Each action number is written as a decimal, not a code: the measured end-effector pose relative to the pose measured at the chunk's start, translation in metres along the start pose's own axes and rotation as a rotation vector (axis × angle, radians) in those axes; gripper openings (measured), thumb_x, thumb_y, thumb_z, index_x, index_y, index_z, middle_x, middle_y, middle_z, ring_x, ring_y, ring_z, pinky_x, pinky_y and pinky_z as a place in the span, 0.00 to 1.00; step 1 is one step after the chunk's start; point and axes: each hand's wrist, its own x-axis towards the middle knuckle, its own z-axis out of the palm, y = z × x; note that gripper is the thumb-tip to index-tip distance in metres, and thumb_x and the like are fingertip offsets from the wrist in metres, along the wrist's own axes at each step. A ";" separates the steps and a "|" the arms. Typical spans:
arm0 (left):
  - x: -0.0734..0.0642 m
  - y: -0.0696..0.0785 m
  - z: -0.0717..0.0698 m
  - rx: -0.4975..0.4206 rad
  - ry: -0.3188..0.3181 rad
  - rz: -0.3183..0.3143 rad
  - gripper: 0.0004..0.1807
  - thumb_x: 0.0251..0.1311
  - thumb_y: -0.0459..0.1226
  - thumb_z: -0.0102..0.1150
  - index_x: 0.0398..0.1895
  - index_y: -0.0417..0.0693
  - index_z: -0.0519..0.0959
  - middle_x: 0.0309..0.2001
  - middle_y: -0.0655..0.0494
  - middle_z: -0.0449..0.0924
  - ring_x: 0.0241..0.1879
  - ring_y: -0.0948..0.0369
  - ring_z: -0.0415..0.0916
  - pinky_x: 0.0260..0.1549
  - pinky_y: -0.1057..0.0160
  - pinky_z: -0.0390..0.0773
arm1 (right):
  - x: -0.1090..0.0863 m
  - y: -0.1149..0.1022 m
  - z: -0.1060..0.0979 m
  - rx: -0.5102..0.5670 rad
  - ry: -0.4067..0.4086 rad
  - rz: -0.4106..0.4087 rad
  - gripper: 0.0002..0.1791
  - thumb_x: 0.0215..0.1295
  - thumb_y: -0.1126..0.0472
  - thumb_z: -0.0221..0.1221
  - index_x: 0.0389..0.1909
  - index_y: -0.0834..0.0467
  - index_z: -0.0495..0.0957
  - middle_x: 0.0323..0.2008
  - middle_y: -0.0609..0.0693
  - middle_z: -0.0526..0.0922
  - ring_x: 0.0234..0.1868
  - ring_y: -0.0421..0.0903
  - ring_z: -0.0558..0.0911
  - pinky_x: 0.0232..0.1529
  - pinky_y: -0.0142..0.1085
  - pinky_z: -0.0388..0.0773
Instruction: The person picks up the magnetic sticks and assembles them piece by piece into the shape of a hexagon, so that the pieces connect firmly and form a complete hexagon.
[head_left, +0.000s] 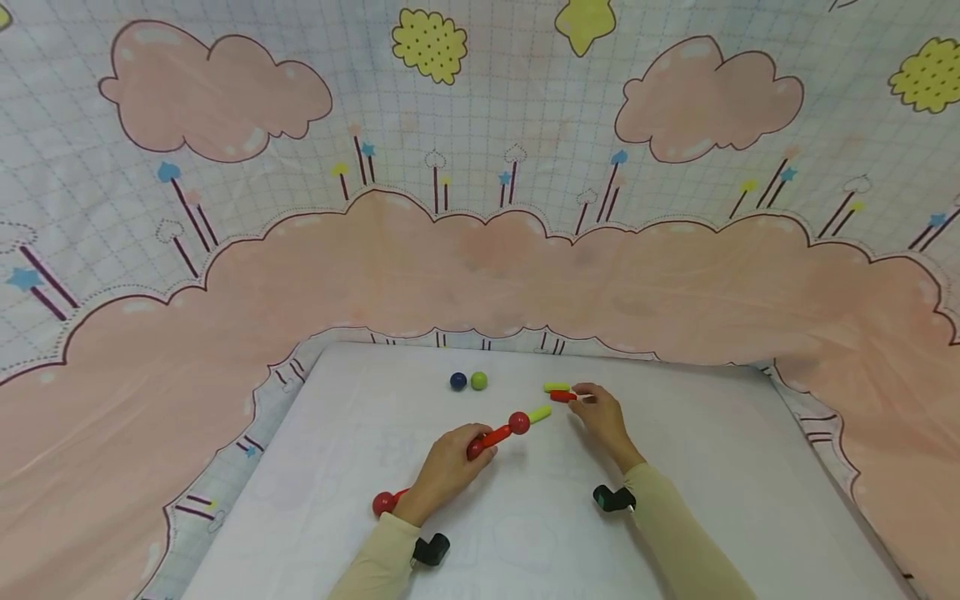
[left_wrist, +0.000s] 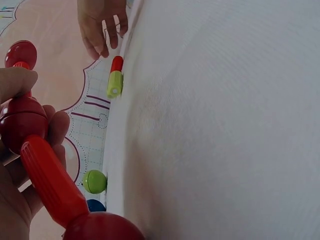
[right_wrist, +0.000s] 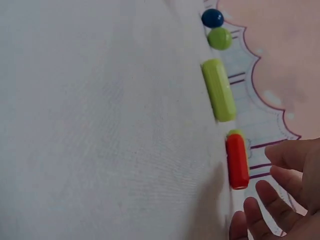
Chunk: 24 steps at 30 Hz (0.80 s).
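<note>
My left hand [head_left: 447, 467] grips a chain of red toy balls and red rods by its middle ball [left_wrist: 24, 125]. A red rod [head_left: 497, 436] runs from the grip to a far end ball [head_left: 519, 422]. Behind the wrist, in the head view, the near end ball [head_left: 383, 503] shows, its rod [left_wrist: 52, 180] partly hidden by the hand. A yellow-green rod [right_wrist: 218, 90] lies on the table just past the far ball. My right hand [head_left: 602, 418] has loosely spread fingers close beside a loose red rod [right_wrist: 237, 162], which lies alongside another yellow-green rod [head_left: 557, 387].
A dark blue ball [head_left: 458, 382] and a green ball [head_left: 478, 381] sit side by side toward the back of the white-covered table [head_left: 697, 467]. A printed cloth [head_left: 480, 283] hangs behind it. Each wrist carries a small black camera [head_left: 614, 498].
</note>
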 end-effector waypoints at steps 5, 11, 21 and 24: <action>0.000 0.000 0.000 -0.010 0.005 0.009 0.15 0.61 0.43 0.66 0.50 0.53 0.80 0.34 0.63 0.79 0.33 0.66 0.69 0.35 0.69 0.72 | 0.010 0.002 0.003 0.015 -0.045 0.108 0.20 0.68 0.60 0.58 0.59 0.59 0.75 0.58 0.59 0.77 0.57 0.56 0.74 0.57 0.47 0.76; 0.000 0.001 -0.001 -0.010 0.006 0.001 0.14 0.61 0.43 0.65 0.50 0.53 0.80 0.34 0.63 0.79 0.32 0.66 0.69 0.35 0.69 0.72 | 0.019 0.002 0.007 0.011 -0.057 0.167 0.20 0.67 0.60 0.58 0.59 0.57 0.74 0.58 0.58 0.76 0.56 0.55 0.73 0.55 0.46 0.76; -0.001 0.003 -0.003 -0.016 -0.006 -0.011 0.14 0.62 0.44 0.65 0.50 0.54 0.80 0.36 0.63 0.80 0.34 0.66 0.70 0.37 0.68 0.74 | 0.020 0.000 0.011 -0.092 -0.056 0.181 0.18 0.66 0.61 0.57 0.56 0.58 0.77 0.54 0.59 0.77 0.49 0.54 0.74 0.46 0.41 0.75; -0.001 0.002 -0.002 -0.018 0.002 -0.007 0.14 0.61 0.43 0.65 0.50 0.53 0.80 0.36 0.62 0.80 0.34 0.66 0.70 0.37 0.68 0.74 | 0.017 0.001 0.012 -0.115 -0.052 0.157 0.17 0.67 0.61 0.57 0.55 0.59 0.77 0.53 0.60 0.78 0.49 0.54 0.74 0.47 0.43 0.76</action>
